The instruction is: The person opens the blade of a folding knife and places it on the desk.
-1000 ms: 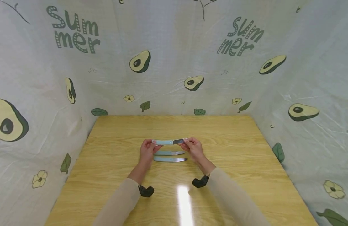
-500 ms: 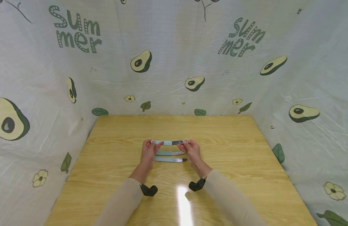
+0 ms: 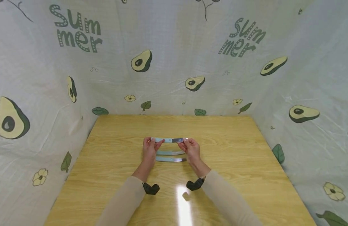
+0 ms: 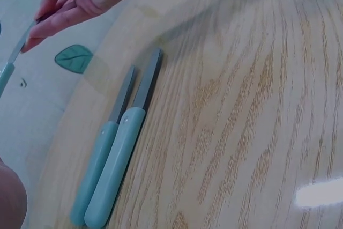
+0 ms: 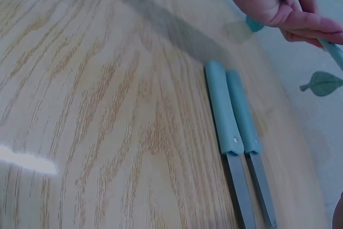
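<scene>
A paring knife (image 3: 167, 140) with a pale blue handle is held level above the table between both hands. My left hand (image 3: 149, 153) pinches the handle's butt end between thumb and fingers. At the other end, my right hand (image 3: 193, 153) pinches the blade near its tip, which the fingers hide. Two matching knives lie side by side on the table below, a farther knife (image 3: 166, 153) and a nearer knife (image 3: 165, 159), blades pointing right. The left wrist view shows the nearer knife (image 4: 115, 167) whole, its handle close against the farther one's handle.
The wooden table (image 3: 233, 150) carries a bright glare streak (image 3: 183, 201) near its front. A pale cloth (image 3: 168, 37) printed with avocados and leaves encloses the back and both sides. Each wrist wears a black camera mount (image 3: 151, 189).
The held knife has risen slightly away from the two on the table and now lies nearly straight across. Both forearms have drawn a little inward; the grip at each end is kept.
</scene>
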A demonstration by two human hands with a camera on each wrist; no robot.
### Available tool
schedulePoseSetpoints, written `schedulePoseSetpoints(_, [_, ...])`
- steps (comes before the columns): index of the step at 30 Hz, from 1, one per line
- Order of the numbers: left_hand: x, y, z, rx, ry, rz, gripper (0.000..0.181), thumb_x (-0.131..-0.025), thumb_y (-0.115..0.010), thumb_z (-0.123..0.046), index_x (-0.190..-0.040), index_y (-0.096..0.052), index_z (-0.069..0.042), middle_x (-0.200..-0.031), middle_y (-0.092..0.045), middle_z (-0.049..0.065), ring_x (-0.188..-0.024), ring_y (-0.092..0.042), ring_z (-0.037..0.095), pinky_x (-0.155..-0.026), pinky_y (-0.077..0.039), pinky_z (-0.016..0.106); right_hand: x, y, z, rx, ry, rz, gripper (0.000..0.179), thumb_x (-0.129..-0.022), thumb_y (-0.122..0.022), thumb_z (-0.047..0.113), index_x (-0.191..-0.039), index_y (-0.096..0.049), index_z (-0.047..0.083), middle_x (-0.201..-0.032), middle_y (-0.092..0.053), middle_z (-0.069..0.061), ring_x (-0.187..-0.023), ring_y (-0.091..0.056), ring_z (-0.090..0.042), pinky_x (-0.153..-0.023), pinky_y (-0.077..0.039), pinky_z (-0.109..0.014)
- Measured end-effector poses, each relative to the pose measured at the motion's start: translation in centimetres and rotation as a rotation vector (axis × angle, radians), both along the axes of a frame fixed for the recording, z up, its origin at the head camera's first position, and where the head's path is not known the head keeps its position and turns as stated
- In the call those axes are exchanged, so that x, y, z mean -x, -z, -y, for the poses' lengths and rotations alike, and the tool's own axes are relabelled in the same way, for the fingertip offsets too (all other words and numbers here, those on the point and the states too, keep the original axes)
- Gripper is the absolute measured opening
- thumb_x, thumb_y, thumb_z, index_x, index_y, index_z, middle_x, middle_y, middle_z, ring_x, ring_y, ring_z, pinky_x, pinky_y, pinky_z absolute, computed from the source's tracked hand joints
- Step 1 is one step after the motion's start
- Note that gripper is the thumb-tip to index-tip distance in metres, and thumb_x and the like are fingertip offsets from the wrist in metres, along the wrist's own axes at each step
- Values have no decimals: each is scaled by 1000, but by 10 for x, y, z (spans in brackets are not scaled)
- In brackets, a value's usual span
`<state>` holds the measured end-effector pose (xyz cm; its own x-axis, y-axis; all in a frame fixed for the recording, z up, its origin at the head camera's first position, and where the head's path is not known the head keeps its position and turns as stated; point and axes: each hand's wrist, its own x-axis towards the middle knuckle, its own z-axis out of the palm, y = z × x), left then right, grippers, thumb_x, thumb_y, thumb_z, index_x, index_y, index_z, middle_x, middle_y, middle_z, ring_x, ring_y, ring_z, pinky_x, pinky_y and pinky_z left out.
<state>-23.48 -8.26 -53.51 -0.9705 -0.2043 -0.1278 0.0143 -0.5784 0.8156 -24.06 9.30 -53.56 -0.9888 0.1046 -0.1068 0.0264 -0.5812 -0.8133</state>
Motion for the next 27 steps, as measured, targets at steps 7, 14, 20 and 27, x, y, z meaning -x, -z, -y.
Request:
schedulePoseSetpoints(7, [-1,3,3,28,30,-18,6,-104,-42,-12,-100,-37,-11,-90,-50,4,-78,-73,14,-81,-59,20,7,4,-8,-62,-46,38,23,-96,-54,0,-75,-53,9,-70,-72,-1,-68,-72,-10,-69,-62,-22])
schedulePoseSetpoints(14, [0,5,8,165,61,8,8,-101,-48,-8,-107,-44,-4,-81,-60,2,-72,-72,12,-78,-61,22,16,6,-17,-89,-3,142,19,-93,-60,-1,-76,-58,9,-72,-71,-1,-68,-72,-11,-64,-60,-18])
schedulePoseSetpoints(20, [3,7,10,219,-5,134,18,-97,-56,-5,-112,-54,4,-84,-64,6,-71,-71,11,-77,-61,23,17,10,-20,-105,16,225,14,-90,-63,-5,-82,-58,6,-74,-70,-1,-67,-72,-10,-65,-60,-18])
schedulePoseSetpoints(27, [7,14,12,461,-80,300,29,-89,-70,-10,-113,-67,7,-88,-67,10,-82,-72,20,-78,-62,29,22,16,-23,-349,30,277,28,-84,-70,-5,-106,-52,-2,-72,-67,-1,-62,-68,-9,-65,-61,-21])
